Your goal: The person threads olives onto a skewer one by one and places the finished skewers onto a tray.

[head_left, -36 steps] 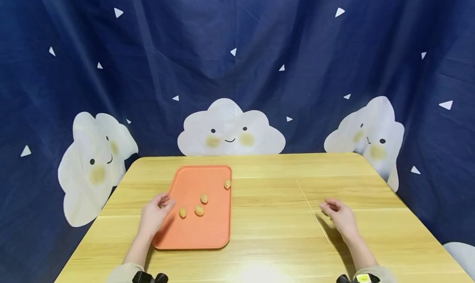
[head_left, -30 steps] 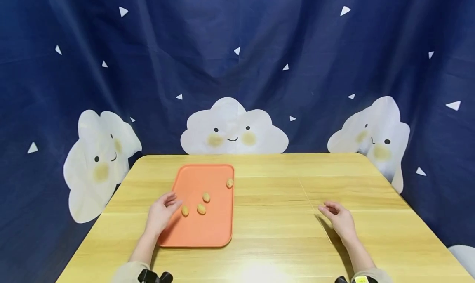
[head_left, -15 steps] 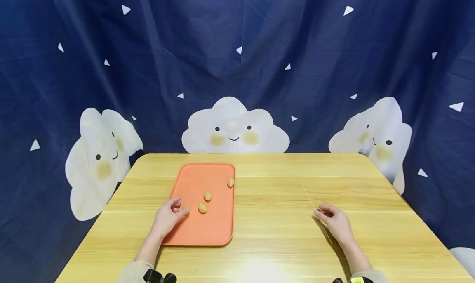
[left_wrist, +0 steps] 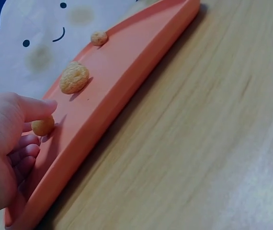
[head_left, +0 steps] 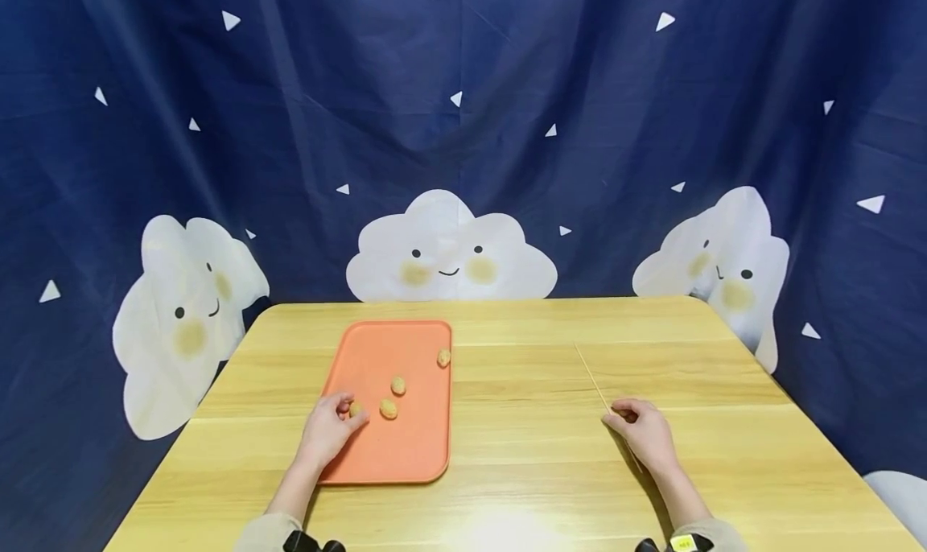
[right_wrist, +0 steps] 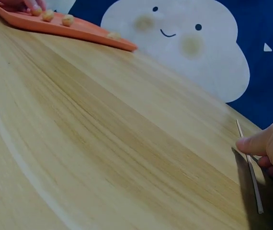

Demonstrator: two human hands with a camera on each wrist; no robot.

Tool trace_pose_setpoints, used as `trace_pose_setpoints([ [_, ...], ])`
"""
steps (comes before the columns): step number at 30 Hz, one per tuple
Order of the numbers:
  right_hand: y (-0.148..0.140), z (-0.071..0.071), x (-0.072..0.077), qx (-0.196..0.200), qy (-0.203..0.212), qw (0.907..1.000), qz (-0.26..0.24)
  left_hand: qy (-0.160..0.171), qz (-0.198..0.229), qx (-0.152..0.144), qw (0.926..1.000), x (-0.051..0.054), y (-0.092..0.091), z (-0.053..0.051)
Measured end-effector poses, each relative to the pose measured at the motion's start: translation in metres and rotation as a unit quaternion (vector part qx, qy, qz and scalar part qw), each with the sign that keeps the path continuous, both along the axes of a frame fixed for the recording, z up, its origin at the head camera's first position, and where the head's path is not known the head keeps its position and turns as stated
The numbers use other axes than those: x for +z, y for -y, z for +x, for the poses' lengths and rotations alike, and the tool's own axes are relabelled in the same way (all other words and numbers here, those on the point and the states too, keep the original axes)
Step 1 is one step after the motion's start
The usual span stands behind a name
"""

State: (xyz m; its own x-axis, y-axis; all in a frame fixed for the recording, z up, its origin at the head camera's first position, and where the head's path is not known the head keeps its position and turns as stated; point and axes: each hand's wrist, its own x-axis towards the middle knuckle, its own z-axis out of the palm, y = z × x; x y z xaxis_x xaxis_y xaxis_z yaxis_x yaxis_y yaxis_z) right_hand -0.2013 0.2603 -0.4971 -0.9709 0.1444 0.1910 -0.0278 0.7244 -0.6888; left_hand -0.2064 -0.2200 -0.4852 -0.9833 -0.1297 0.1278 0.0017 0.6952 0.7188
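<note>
In the head view, my left hand is over the left side of an orange tray. Its thumb and fingers are curled around a small golden-brown, wrinkled ball, perhaps a fried puff. Several such balls lie on the tray, among them one larger ball just beyond my thumb. My right hand pinches a thin wooden skewer between thumb and fingers, over the right part of the table. In the right wrist view the skewer passes behind my thumb tip; its near end is visible.
The tray stands on a light wood table. One ball sits against the tray's right rim. Behind the table hangs a dark blue curtain with white clouds and triangles.
My left hand has moved right and down, its fingers coming around the leftmost ball. My right hand has shifted left onto the skewer. The head view swayed slightly.
</note>
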Motion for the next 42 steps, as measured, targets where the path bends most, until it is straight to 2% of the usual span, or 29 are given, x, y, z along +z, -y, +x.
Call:
trace_pose_setpoints([
  [18,0.0003,0.0029,0.0027,-0.011,-0.007,0.9996,0.026,-0.006,-0.004,0.006,1.0000,-0.0029,-0.0001,0.0012],
  [27,0.0000,0.0047,-0.0027,-0.007,-0.041,0.9983,0.041,-0.011,-0.021,0.012,0.9996,-0.0066,-0.0011,-0.0013],
  [35,-0.0053,0.0078,0.0025,-0.008,-0.029,0.9985,0.045,-0.015,-0.018,0.014,0.9996,-0.0032,-0.0009,0.0012],
  [42,-0.0086,0.0081,0.0067,-0.008,-0.003,0.9994,0.032,-0.019,0.005,0.021,0.9996,0.0004,-0.0013,0.0013],
])
